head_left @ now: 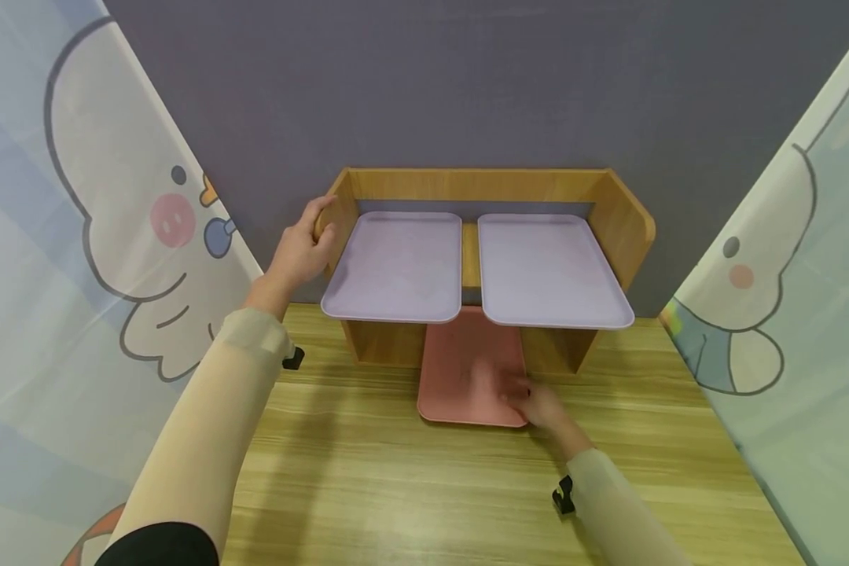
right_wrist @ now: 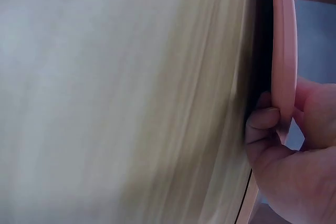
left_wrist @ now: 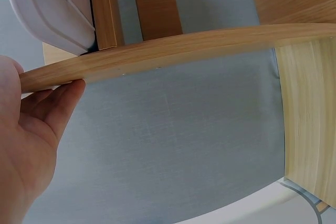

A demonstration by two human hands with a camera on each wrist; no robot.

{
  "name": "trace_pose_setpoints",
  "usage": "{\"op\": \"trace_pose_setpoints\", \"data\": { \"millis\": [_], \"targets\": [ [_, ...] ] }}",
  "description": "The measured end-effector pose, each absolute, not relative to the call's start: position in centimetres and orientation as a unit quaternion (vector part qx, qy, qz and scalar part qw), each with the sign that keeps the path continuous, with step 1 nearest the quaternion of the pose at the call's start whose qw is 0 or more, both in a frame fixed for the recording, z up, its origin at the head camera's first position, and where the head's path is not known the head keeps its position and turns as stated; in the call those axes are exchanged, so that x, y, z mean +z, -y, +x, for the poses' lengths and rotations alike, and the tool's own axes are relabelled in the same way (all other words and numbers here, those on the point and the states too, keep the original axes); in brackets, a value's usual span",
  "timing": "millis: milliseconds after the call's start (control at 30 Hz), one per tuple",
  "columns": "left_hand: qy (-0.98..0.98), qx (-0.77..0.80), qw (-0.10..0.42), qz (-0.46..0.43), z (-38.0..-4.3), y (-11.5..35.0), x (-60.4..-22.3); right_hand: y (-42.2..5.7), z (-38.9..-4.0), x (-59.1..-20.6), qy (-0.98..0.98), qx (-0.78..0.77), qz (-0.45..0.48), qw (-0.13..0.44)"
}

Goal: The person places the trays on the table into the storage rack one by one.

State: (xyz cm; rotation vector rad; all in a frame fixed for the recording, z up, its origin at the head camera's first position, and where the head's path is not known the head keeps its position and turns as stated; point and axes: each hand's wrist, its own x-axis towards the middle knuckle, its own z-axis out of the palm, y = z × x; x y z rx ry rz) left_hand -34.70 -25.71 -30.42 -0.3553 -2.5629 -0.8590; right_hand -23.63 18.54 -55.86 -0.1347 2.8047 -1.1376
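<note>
A pink tray (head_left: 453,354) reaches out from under a wooden two-level shelf (head_left: 481,185). My right hand (head_left: 538,405) holds the tray's right edge near its front corner; some motion blur covers that spot. In the right wrist view, the fingers of the right hand (right_wrist: 294,177) curl below the tray rim (right_wrist: 284,40). At the upper left, my left hand (head_left: 300,251) grips the shelf's left side panel. The left wrist view has the left hand (left_wrist: 31,145) around the panel's edge (left_wrist: 173,43), fingers on one face.
Two lilac trays, a left one (head_left: 403,263) and a right one (head_left: 548,267), lie side by side on the upper level, their fronts overhanging. The shelf stands on a wood-grain table (head_left: 396,487) against a grey wall (head_left: 467,86). Cartoon-printed curtains (head_left: 134,196) flank both sides.
</note>
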Motion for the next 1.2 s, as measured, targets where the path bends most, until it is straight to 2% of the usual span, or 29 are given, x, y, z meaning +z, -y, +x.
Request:
{"op": "trace_pose_setpoints", "data": {
  "millis": [567, 767, 1200],
  "targets": [
    [0.919, -0.316, 0.199, -0.128, -34.4, 25.9, -30.3, -18.1, -25.0, -55.1, -0.932, -0.355, -0.046, 0.053],
    [0.92, -0.318, 0.191, -0.124, -34.2, 25.9, -30.1, -18.3, -25.2, -55.4, -0.937, -0.343, -0.062, 0.035],
    [0.901, -0.367, 0.167, -0.16, -33.8, 25.6, -30.9, -19.4, -24.3, -55.0, -0.929, -0.367, -0.027, 0.034]
  ]
}}
